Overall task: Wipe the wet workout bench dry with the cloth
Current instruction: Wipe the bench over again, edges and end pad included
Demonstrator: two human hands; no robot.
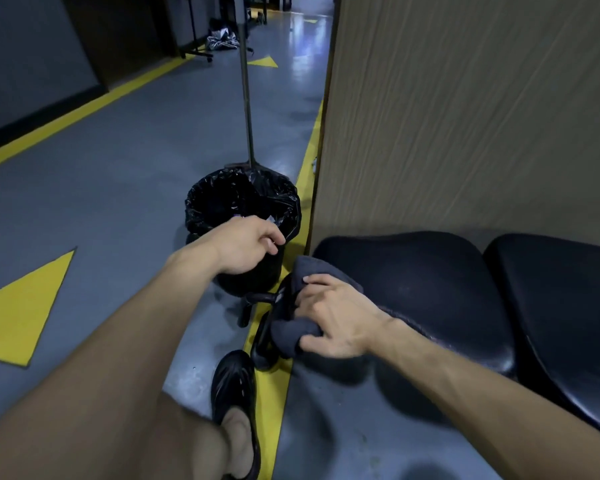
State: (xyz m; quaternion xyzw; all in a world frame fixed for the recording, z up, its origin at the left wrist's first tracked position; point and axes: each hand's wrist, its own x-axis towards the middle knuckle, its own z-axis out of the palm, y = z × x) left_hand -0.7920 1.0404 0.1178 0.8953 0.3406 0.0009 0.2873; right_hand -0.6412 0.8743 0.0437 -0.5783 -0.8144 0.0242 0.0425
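A black padded workout bench point(430, 282) stands against a wooden partition, with a second black pad point(568, 306) to its right. My right hand point(336, 317) grips a bunched dark grey cloth point(291, 327) at the left end of the near pad, over the bench's black frame. My left hand point(250, 245) hovers above the rim of a black bin with its fingers loosely curled; I cannot see anything held in it.
A bin lined with a black bag point(243, 209) stands left of the bench, a thin metal pole point(246, 98) rising behind it. The wooden partition point(465, 116) backs the bench. Yellow lines and triangles mark the grey floor. My black shoe point(234, 386) is below.
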